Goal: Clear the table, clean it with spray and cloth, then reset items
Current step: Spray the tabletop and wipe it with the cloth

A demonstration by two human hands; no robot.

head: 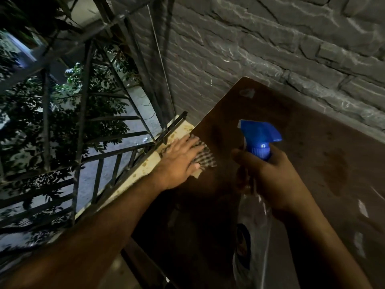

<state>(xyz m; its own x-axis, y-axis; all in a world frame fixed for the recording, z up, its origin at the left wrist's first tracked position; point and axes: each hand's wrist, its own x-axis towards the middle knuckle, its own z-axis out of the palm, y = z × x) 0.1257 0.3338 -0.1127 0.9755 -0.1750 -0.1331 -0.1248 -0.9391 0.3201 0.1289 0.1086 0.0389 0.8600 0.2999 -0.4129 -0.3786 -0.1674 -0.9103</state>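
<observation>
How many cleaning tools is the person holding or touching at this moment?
2. The checked cloth lies under the left hand at the table's left edge; the spray bottle is gripped in the right hand above the table.

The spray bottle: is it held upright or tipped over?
Upright: the right hand grips the spray bottle with its blue trigger head on top.

Smooth dark wooden table (291, 142), checked woven cloth (205, 158), glossy blue plastic spray bottle (260, 138), rough stone wall (270, 49)
</observation>
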